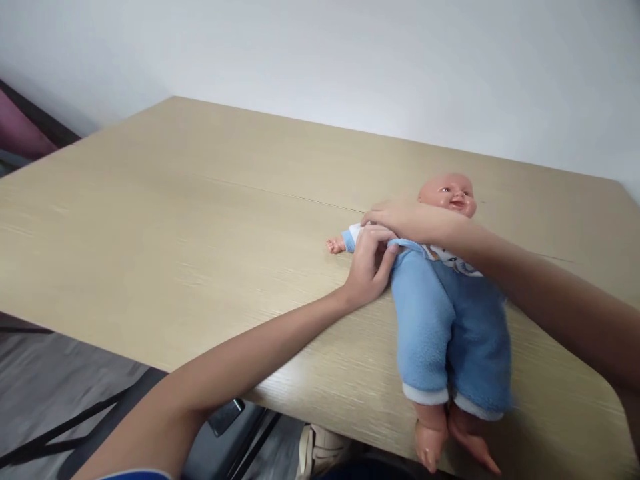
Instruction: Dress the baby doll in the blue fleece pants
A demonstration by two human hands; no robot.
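Note:
A baby doll (447, 192) lies on its back on the table, head away from me and bare feet toward me. It wears blue fleece trousers (425, 320) with white cuffs and a white printed shirt (457, 260). My left hand (369, 265) is closed at the trousers' waistband on the doll's left-hand side in view, thumb against the edge. Reaching across the doll's chest, my right hand (395, 219) has its fingers bent down beside my left hand; its fingertips and what they grip are partly hidden. One doll hand (335, 245) sticks out to the left.
The wooden table (200, 233) reaches back to a pale wall (350, 60). Under its front edge are a dark chair with a black phone-like object (226, 417) on it and a shoe (323, 450). Something pink (20, 123) stands at the far left.

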